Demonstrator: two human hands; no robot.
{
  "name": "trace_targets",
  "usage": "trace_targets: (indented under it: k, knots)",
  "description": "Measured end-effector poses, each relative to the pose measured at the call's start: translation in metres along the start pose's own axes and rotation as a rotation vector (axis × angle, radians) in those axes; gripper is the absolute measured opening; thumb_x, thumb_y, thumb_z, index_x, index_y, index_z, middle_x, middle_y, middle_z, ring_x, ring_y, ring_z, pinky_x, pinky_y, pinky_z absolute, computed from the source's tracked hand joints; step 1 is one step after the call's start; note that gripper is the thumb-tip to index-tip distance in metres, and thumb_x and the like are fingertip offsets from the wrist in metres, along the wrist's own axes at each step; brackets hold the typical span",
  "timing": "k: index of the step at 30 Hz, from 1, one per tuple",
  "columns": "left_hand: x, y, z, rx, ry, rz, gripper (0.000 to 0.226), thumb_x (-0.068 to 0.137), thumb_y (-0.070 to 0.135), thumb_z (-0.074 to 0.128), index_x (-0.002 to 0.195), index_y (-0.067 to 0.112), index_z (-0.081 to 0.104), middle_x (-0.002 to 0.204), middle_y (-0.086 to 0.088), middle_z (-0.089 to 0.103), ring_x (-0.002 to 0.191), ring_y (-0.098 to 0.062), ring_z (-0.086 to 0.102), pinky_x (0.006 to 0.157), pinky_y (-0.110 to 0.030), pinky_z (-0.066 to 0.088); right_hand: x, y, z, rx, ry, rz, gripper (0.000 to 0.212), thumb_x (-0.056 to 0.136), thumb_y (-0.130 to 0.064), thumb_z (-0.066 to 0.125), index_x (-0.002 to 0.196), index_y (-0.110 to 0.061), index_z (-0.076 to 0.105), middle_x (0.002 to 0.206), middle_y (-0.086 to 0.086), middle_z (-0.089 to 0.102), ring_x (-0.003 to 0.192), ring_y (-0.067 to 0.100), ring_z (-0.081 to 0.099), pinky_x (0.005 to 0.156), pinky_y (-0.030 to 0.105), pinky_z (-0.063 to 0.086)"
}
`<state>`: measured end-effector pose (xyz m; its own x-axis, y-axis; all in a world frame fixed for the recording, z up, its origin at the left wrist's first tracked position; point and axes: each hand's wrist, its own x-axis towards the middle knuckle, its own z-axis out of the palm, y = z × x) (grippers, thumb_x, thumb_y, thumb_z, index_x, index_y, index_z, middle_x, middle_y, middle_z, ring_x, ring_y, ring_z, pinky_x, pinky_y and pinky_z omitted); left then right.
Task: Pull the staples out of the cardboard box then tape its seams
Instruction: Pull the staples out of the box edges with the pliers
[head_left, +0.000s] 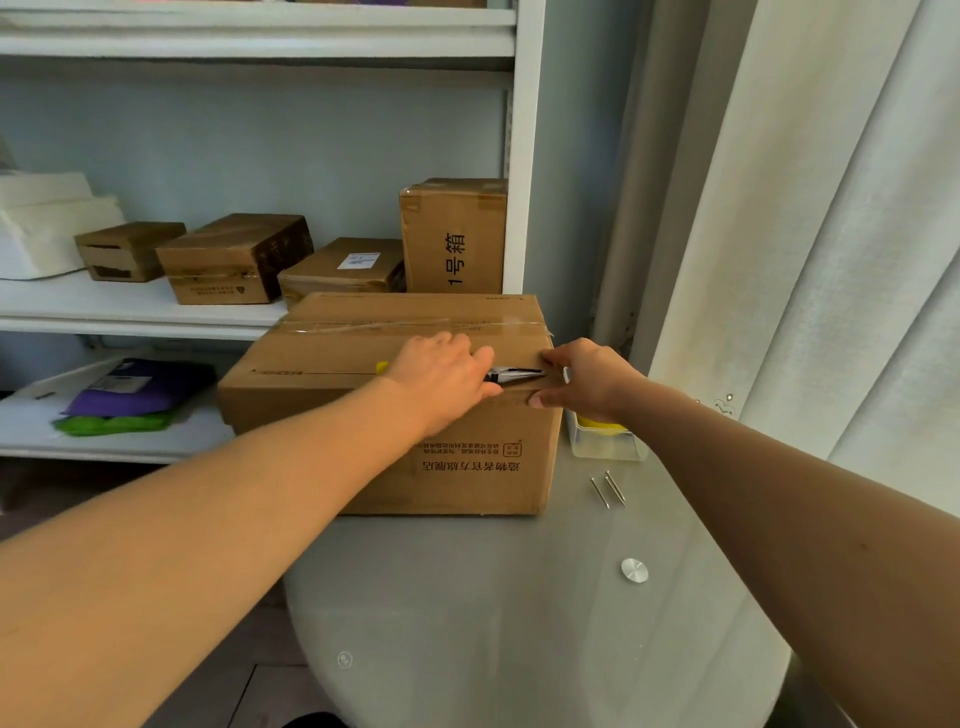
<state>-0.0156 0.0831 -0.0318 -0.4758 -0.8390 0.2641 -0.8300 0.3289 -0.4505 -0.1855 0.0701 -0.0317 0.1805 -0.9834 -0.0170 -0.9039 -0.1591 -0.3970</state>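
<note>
A brown cardboard box (322, 364) stands on the round glass table (519, 613), with clear tape across the far part of its top. My left hand (441, 379) grips needle-nose pliers (514, 374) with a yellow handle end, the jaws pointing right along the top front edge. My right hand (587, 379) presses on the box's top right corner, fingers by the plier tips. Two pulled metal staples (608, 488) lie on the table to the right of the box. No staple is visible at the jaws.
A clear plastic container (608, 441) with something yellow in it sits by the box's right side. White shelves (130, 306) behind hold several smaller cardboard boxes and purple and green bags. A curtain (831, 234) hangs at the right.
</note>
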Motion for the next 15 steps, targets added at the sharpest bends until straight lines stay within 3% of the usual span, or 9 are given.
trace_targets:
  k: [6,10,15]
  knots:
    - [-0.008,0.011,-0.007,-0.103,-0.046,-0.122,0.045,0.100,0.046,0.028,0.120,0.010,0.044,0.119,-0.013,0.053,0.111,-0.025,0.051,0.086,-0.034,0.044,0.000,-0.007,0.000,-0.054,-0.001,0.006,0.053,0.086,-0.031,0.069,0.133,-0.014,0.052,0.117,0.005,0.060,0.104,0.024,0.057,0.092,0.035,0.047]
    - [-0.007,0.005,-0.005,-0.200,-0.024,-0.157,0.045,0.100,0.047,0.026,0.116,0.010,0.046,0.108,-0.010,0.056,0.095,-0.023,0.053,0.074,-0.033,0.041,0.001,-0.007,0.001,-0.029,0.008,0.018,0.051,0.084,-0.031,0.070,0.130,-0.015,0.054,0.115,0.005,0.062,0.102,0.023,0.059,0.091,0.036,0.049]
    - [-0.005,-0.006,-0.005,-0.072,0.002,-0.040,0.048,0.099,0.049,0.028,0.124,0.011,0.042,0.123,-0.013,0.047,0.117,-0.028,0.047,0.088,-0.038,0.042,0.000,-0.007,0.000,-0.023,0.003,0.012,0.055,0.086,-0.029,0.068,0.135,-0.013,0.049,0.123,0.007,0.059,0.110,0.025,0.057,0.093,0.035,0.046]
